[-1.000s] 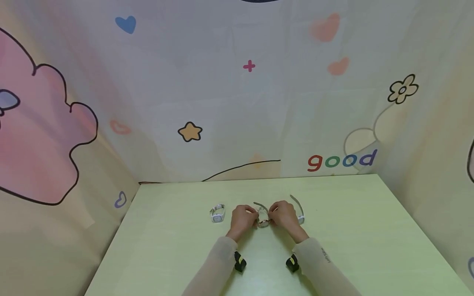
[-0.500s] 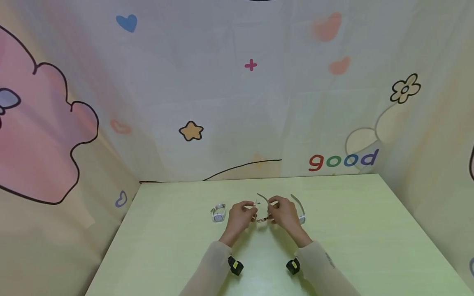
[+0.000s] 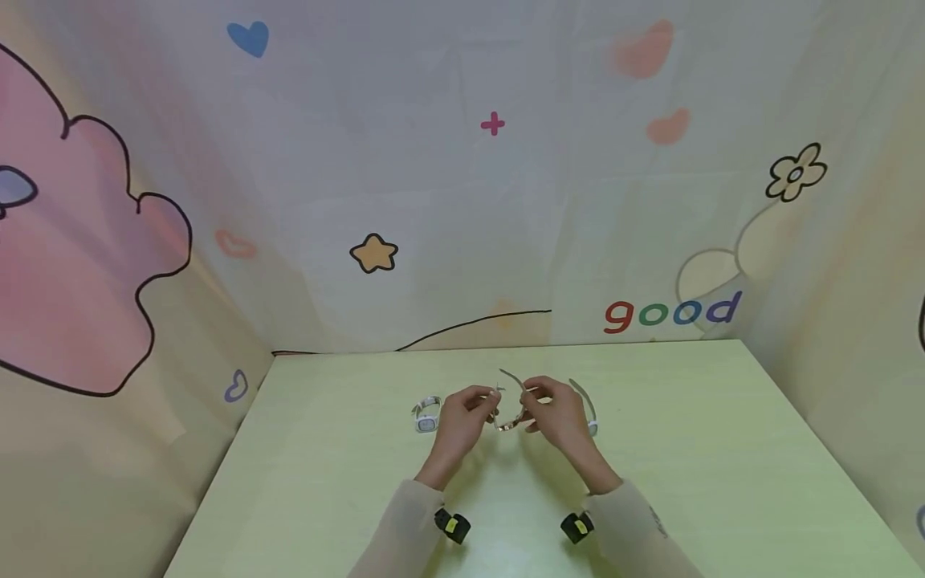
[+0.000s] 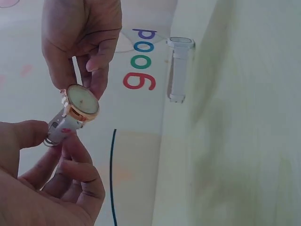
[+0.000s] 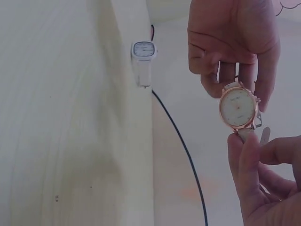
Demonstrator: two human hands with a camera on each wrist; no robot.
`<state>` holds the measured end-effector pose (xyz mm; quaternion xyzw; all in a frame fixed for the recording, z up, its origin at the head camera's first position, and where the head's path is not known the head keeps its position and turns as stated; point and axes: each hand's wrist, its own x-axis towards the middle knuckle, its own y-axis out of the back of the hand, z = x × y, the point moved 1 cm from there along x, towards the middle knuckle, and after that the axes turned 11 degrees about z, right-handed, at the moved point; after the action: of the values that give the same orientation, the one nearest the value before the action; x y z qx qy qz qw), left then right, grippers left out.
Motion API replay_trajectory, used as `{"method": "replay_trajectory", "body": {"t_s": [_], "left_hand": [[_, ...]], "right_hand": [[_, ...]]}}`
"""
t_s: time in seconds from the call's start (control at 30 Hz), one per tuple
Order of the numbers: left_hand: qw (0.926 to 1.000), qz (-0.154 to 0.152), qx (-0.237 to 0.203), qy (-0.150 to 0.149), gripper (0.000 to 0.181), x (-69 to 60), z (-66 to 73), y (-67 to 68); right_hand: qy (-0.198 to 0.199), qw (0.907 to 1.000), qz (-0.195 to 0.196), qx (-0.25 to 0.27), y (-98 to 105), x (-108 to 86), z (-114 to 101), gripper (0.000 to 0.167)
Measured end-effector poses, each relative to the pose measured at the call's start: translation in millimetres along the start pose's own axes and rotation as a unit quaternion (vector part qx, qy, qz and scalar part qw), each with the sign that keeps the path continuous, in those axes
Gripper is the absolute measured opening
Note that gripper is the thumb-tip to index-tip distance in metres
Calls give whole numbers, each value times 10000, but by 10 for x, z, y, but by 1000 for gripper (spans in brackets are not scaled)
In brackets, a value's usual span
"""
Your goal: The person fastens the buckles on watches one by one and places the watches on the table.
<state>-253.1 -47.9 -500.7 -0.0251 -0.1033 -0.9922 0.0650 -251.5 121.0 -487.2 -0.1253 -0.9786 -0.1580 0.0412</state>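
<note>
Both hands hold a wristwatch [image 5: 237, 108] with a rose-gold case, pale dial and light strap, raised above the table. My left hand [image 3: 462, 413] pinches the strap on one side of the case, near the metal buckle. On the other side, my right hand [image 3: 556, 409] pinches the strap between thumb and fingers; its free end sticks up in the head view. The dial faces the wrist cameras. Fingers partly cover both strap halves.
A white square-faced watch [image 3: 426, 421] lies on the table [image 3: 347, 482] left of my left hand. Another white watch [image 4: 178, 70] lies just right of my right hand, its strap stretched away from me. A printed cloth [image 3: 433, 177] hangs behind the table.
Both hands have raised the wristwatch off the table and turned it slightly. The wrists have spread a little apart. The two other watches lie as before.
</note>
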Motion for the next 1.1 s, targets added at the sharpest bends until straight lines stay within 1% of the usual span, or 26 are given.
{"method": "replay_trajectory", "body": {"t_s": [0.17, 0.33, 0.47, 0.63, 0.8, 0.9, 1.1], "left_hand": [[9994, -75, -332, 27, 24, -64, 108, 68], [9986, -136, -507, -118, 27, -113, 211, 106], [9981, -97, -576, -177, 26, -159, 288, 129], [9964, 14, -792, -286, 25, -200, 375, 174], [9925, 19, -1153, -402, 29, -214, 421, 216], [9895, 41, -1374, -457, 30, -221, 436, 230], [9825, 223, -1754, -579, 29, -261, 480, 246]], "right_hand": [[194, 9998, 69, 67, 76, -76, -93, 19], [370, 9993, 109, -23, 147, -153, -196, 20], [464, 9989, 54, 20, 184, -192, -264, 19], [503, 9986, 157, 63, 223, -230, -329, 17], [596, 9979, 216, 141, 244, -266, -374, 17], [653, 9975, 119, 236, 252, -294, -392, 18], [704, 9958, -139, 561, 260, -353, -428, 21]]}}
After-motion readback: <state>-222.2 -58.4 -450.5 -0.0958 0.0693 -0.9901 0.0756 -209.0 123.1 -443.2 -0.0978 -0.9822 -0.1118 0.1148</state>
